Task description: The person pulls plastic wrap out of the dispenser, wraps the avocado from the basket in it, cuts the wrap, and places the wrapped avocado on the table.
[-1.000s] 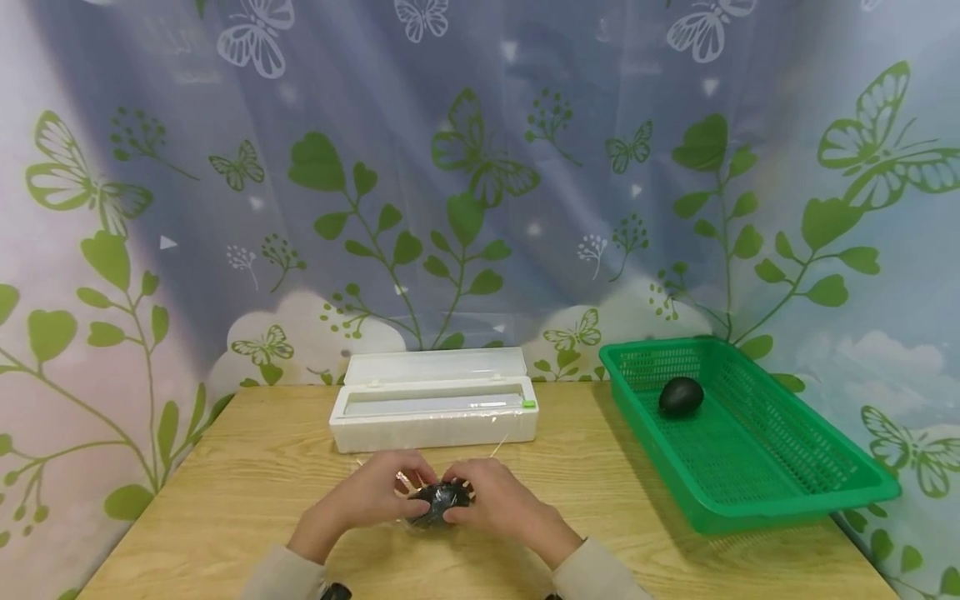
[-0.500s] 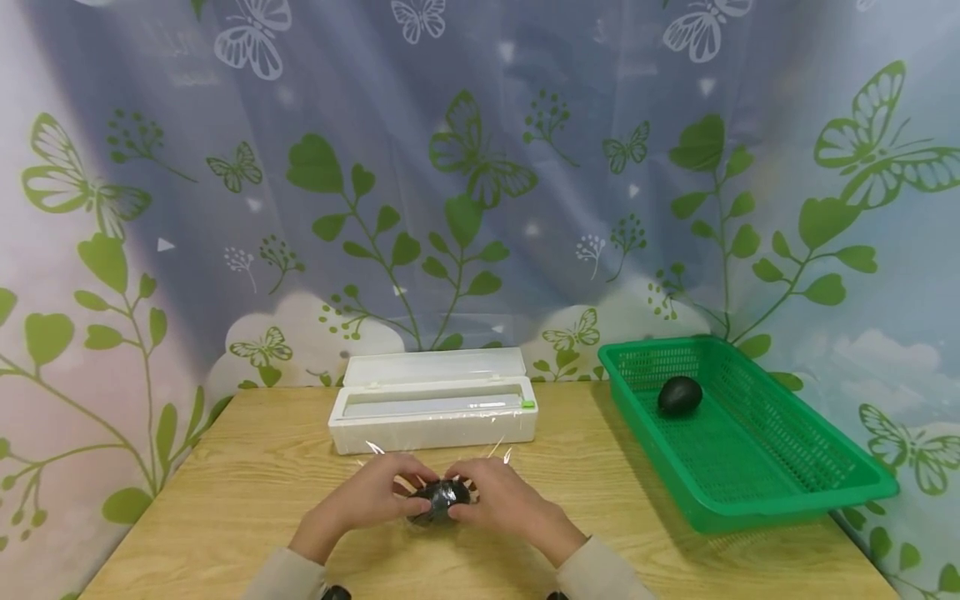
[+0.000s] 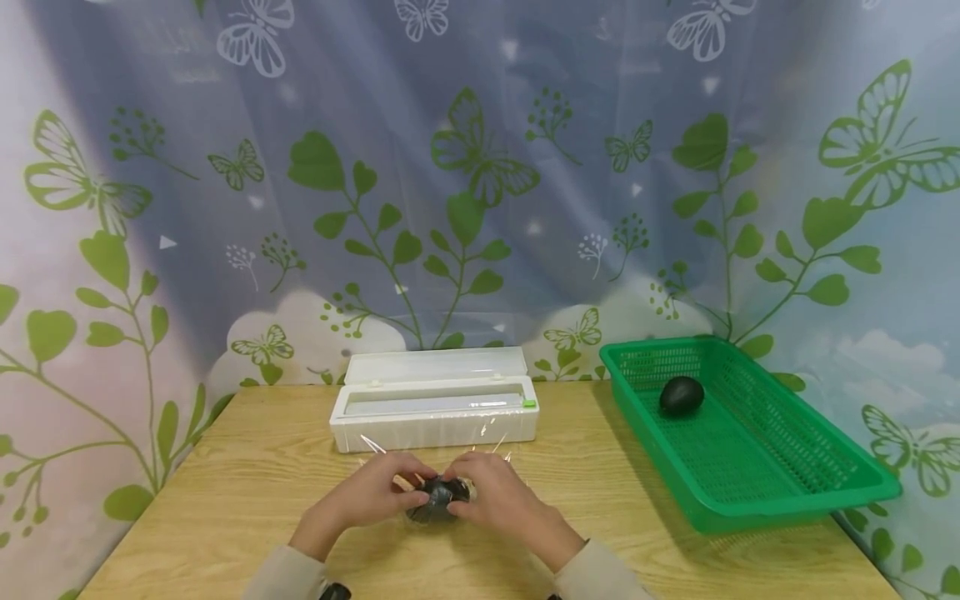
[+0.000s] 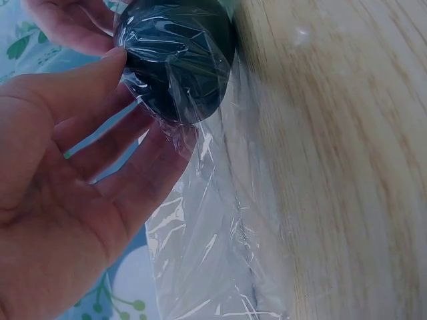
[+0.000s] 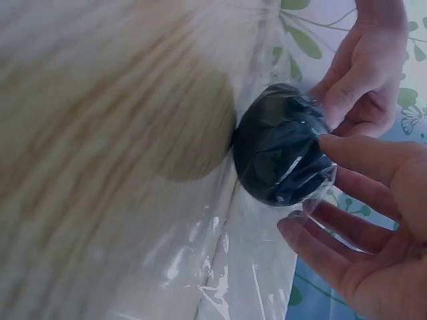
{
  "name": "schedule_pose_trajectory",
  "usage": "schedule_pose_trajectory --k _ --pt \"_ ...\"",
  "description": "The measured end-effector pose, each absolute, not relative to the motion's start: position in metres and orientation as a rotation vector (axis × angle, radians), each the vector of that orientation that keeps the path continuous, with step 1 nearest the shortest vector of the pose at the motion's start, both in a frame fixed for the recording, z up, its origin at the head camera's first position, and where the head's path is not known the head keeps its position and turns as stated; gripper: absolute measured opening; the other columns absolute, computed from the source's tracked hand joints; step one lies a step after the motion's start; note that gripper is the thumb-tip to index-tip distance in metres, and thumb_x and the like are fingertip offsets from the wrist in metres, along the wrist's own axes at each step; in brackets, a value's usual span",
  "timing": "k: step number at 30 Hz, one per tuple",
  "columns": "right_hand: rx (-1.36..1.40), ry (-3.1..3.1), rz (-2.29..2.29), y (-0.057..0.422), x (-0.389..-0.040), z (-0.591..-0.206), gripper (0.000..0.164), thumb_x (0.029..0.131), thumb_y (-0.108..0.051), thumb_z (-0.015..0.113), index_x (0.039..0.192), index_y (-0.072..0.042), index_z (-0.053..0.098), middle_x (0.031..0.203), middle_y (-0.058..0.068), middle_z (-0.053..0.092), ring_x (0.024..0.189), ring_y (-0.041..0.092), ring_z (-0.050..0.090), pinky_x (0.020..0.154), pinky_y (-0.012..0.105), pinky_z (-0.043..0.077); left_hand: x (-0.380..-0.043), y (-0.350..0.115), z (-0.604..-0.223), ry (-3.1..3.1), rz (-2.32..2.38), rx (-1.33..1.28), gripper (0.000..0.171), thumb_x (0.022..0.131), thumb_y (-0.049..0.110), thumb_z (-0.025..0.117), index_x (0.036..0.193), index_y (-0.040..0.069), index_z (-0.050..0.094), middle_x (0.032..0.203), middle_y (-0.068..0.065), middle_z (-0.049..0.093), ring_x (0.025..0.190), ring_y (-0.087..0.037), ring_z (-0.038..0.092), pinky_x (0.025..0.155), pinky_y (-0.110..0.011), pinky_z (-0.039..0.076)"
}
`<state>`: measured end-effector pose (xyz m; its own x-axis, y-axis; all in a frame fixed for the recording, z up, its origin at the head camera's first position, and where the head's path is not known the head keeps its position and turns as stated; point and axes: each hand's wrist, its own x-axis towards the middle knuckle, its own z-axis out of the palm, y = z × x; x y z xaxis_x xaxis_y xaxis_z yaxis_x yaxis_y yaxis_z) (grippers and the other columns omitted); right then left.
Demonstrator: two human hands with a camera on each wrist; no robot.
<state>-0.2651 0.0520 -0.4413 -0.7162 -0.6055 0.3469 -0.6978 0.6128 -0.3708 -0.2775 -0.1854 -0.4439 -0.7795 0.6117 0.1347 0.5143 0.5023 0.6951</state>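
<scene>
A dark, egg-shaped avocado (image 3: 438,498) sits on the wooden table, partly covered by clear plastic wrap (image 5: 220,267). On its left side my left hand (image 3: 377,490) grips it, thumb on the film-covered skin and fingers curled behind. From the other side my right hand (image 3: 497,493) holds it the same way, its thumb pressing the film in the right wrist view. Wrinkled film clings to the avocado's surface in the left wrist view, and a loose sheet spreads beyond it on the table.
Behind the hands stands a white plastic wrap dispenser (image 3: 435,433) with its lid up and a green slider (image 3: 529,404) at its right end. A green perforated basket (image 3: 795,507) at the right holds another avocado (image 3: 682,396). A printed curtain (image 3: 480,275) closes off the back.
Both hands stay around the avocado, with small finger and thumb shifts. The film over it has moved, and its glints and folds near the dispenser have changed.
</scene>
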Motion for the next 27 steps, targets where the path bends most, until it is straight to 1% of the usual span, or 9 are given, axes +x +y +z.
schedule_pose_trajectory --k 2,7,11,13,16,20,22,24,27 --pt "1.083 -2.653 0.753 0.052 -0.267 -0.443 0.03 0.08 -0.014 0.089 0.107 -0.007 0.078 0.109 0.005 0.079 0.103 0.019 0.073 0.089 0.03 0.06 -0.278 -0.186 -0.445 2.608 1.136 0.986 0.028 0.098 0.017 0.072 0.121 0.001 0.072 0.119 -0.016 0.072 0.103 -0.031 0.071 0.081 -0.029 0.062" --pt "1.083 -2.68 0.779 0.053 -0.272 -0.448 0.036 0.078 -0.015 0.091 0.11 -0.008 0.077 0.106 0.004 0.079 0.096 0.017 0.073 0.084 0.025 0.058 -0.279 -0.187 -0.446 2.625 1.113 0.998 0.028 0.1 0.018 0.069 0.122 0.001 0.072 0.121 -0.017 0.072 0.103 -0.033 0.072 0.082 -0.031 0.063" --pt "1.075 -2.726 0.818 0.054 -0.277 -0.448 0.038 0.078 -0.014 0.091 0.112 -0.008 0.077 0.106 0.005 0.078 0.093 0.015 0.072 0.08 0.021 0.057 -0.279 -0.186 -0.446 2.637 1.111 1.002 0.028 0.101 0.016 0.067 0.125 0.0 0.071 0.124 -0.019 0.071 0.106 -0.035 0.072 0.086 -0.037 0.063" --pt "1.066 -2.75 0.838 0.054 -0.278 -0.448 0.038 0.078 -0.014 0.091 0.112 -0.007 0.077 0.106 0.006 0.078 0.09 0.016 0.072 0.077 0.018 0.056 -0.279 -0.185 -0.445 2.67 1.11 0.995 0.029 0.101 0.016 0.067 0.126 0.002 0.071 0.127 -0.017 0.071 0.111 -0.036 0.07 0.089 -0.041 0.063" --pt "1.059 -2.777 0.874 0.055 -0.28 -0.447 0.038 0.078 -0.013 0.091 0.112 -0.006 0.076 0.105 0.008 0.078 0.088 0.015 0.072 0.072 0.015 0.055 -0.278 -0.184 -0.444 2.753 1.111 1.0 0.026 0.097 0.016 0.071 0.121 0.005 0.073 0.124 -0.012 0.072 0.113 -0.035 0.069 0.09 -0.045 0.062" --pt "1.06 -2.796 0.934 0.056 -0.281 -0.447 0.038 0.079 -0.013 0.09 0.113 -0.005 0.076 0.108 0.01 0.077 0.09 0.015 0.073 0.07 0.013 0.055 -0.278 -0.183 -0.444 2.791 1.12 0.976 0.024 0.091 0.018 0.079 0.113 0.01 0.076 0.115 -0.006 0.074 0.103 -0.029 0.07 0.083 -0.04 0.063" --pt "1.061 -2.808 0.991 0.058 -0.283 -0.447 0.038 0.08 -0.012 0.089 0.115 -0.004 0.075 0.111 0.011 0.077 0.092 0.016 0.073 0.071 0.013 0.056 -0.279 -0.184 -0.444 2.749 1.14 0.954 0.026 0.088 0.018 0.082 0.112 0.01 0.076 0.113 -0.007 0.075 0.099 -0.026 0.07 0.08 -0.036 0.063" --pt "1.055 -2.822 1.061 0.06 -0.285 -0.447 0.039 0.081 -0.011 0.089 0.117 -0.005 0.075 0.113 0.01 0.076 0.094 0.017 0.073 0.073 0.013 0.057 -0.281 -0.185 -0.445 2.696 1.164 0.935 0.028 0.088 0.018 0.083 0.113 0.009 0.076 0.114 -0.009 0.075 0.099 -0.025 0.071 0.08 -0.033 0.064" --pt "1.044 -2.835 1.177 0.064 -0.289 -0.449 0.04 0.081 -0.009 0.088 0.118 -0.005 0.074 0.115 0.011 0.075 0.097 0.02 0.073 0.074 0.016 0.058 -0.283 -0.186 -0.447 2.621 1.218 0.929 0.029 0.089 0.015 0.081 0.116 0.006 0.075 0.117 -0.013 0.075 0.102 -0.028 0.071 0.081 -0.031 0.064"
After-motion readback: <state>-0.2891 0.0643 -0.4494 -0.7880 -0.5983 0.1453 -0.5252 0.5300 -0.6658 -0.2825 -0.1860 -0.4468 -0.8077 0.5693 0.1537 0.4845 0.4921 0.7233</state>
